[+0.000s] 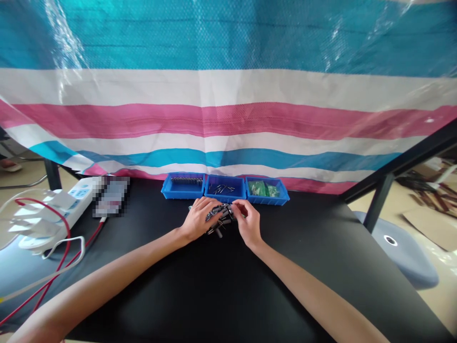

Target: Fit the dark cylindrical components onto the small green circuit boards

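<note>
A pile of small dark and metallic parts lies on the black table, just in front of three blue bins. My left hand rests over the left side of the pile, its fingers curled round some of the parts. At the pile's right side my right hand has thumb and forefinger pinched together; whatever lies between them is too small to name. The left bin holds a row of small metallic pieces, the middle bin loose thin pieces, and the right bin green packets.
On the left are a white power strip with plugs, red and white cables, and a pixelated device. A striped sheet hangs behind the bins. A grey stool stands beyond the table's right edge.
</note>
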`<state>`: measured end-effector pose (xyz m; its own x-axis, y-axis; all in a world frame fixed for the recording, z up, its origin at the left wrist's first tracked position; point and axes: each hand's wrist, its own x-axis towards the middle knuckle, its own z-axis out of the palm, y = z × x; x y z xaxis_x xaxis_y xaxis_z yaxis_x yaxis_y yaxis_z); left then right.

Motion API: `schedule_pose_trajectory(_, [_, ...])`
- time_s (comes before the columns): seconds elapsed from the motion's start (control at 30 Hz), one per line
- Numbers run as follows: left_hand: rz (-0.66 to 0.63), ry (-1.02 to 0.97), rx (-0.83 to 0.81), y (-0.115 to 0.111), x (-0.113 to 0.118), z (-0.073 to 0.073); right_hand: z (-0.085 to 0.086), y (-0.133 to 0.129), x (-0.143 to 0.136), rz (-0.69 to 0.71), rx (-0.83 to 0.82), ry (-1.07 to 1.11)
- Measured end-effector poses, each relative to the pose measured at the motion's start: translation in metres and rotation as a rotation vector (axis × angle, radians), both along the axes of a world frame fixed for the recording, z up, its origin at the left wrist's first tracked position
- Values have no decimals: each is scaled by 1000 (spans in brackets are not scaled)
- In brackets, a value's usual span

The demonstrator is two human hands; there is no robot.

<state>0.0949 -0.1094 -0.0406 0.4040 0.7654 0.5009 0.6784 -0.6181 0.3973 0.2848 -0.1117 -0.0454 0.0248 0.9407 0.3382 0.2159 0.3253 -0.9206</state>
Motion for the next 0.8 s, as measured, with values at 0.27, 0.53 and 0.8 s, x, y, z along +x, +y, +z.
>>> schedule_pose_trajectory(0.27, [-36,-195,141,11,10,-6,-10,-1,2,80,-23,82])
schedule_pose_trajectory(0.53, [0,-273,159,10,8,-1,0,1,-5,107,29,24])
schedule_pose_trajectory(0.8, [-30,-276,204,1,2,5,-2,-3,-10,123,156,-150])
